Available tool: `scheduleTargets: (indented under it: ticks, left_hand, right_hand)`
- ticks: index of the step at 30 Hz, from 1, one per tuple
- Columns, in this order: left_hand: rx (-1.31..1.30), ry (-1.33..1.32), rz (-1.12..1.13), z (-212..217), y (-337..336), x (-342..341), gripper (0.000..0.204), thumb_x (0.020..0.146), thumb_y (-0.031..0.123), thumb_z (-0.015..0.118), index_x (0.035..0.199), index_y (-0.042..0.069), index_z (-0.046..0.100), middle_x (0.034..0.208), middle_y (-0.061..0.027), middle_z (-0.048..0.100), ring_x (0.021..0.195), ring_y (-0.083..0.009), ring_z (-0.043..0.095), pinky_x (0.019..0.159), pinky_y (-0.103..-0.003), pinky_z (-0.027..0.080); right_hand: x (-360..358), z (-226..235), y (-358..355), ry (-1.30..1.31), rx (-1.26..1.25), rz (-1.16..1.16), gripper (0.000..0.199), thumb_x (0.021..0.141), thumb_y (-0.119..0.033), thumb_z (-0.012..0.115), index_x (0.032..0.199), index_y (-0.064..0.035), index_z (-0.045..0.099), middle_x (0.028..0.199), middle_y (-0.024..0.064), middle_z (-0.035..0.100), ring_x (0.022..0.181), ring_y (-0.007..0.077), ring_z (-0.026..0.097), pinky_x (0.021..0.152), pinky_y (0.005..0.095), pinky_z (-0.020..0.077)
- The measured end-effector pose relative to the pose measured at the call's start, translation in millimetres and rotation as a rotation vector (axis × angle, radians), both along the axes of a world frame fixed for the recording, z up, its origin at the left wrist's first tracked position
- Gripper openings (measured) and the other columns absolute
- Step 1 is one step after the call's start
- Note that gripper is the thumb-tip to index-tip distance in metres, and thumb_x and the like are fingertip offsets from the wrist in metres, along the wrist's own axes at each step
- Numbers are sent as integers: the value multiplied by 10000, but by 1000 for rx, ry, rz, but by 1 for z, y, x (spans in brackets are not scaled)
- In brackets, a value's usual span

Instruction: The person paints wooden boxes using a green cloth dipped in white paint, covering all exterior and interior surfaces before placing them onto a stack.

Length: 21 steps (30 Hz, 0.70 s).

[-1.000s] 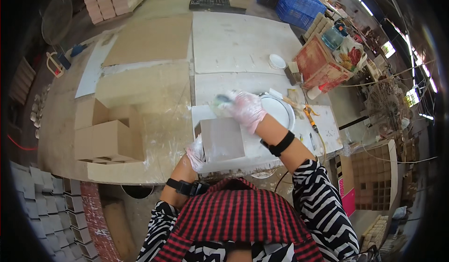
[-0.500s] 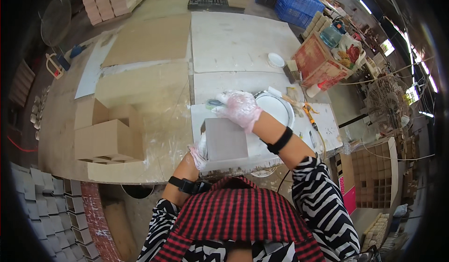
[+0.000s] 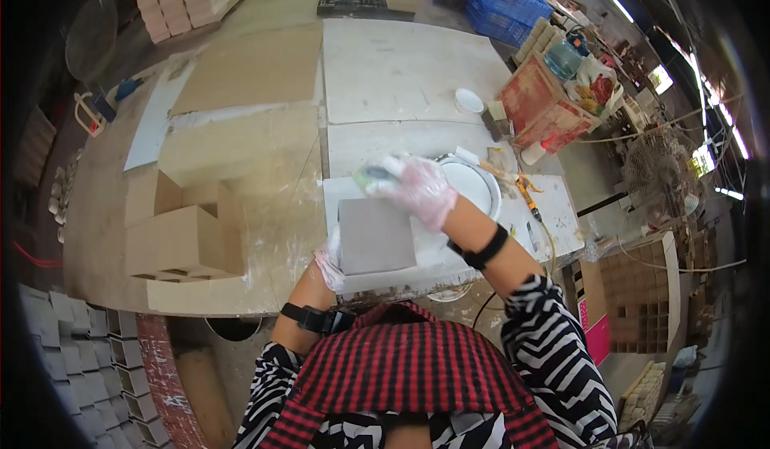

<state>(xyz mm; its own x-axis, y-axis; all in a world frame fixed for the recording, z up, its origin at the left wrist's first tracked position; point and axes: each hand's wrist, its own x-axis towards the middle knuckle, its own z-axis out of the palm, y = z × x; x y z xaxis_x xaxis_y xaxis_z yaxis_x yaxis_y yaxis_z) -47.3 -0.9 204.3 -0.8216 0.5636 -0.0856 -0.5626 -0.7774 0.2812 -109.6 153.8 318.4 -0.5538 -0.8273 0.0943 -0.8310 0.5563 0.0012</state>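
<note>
The gloved left hand (image 3: pixel 329 258) grips the smooth square grey tile (image 3: pixel 375 236) by its edge on the paint-spattered desk (image 3: pixel 553 208). The right hand (image 3: pixel 417 188), in a thin translucent glove, grasps a small sponge (image 3: pixel 370 178) above the tile's far corner.

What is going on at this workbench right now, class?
A person in thin gloves works at a paint-splashed table. The left hand steadies a flat grey square tile by its near-left corner. The right hand is raised over the tile's far edge, gripping a small, blurred tool. A round white basin sits just right of the tile, and open cardboard boxes stand to the left.
</note>
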Motion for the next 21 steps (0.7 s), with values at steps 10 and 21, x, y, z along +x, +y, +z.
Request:
scheduleTargets:
  ticks: [10,21]
  left_hand:
    - [-89,70,91,7,-13,-18,475,947,353,335,1296,41,411,1233,-144,512,1086,-276,545,887,-406,490]
    - [98,75,124,-8,-33,-15,431,935,306,377,1258,26,430,1190,-164,527,1042,-291,558,875,-431,483]
  right_hand:
    - [24,-17,0,-235,-136,34,364,810,-371,549,1121,-182,561,1022,108,549,939,275,569,782,376,476]
    - [25,11,2,-831,-441,-377,408,741,-379,646,1108,-208,593,1103,75,566,1018,203,544,852,317,466]
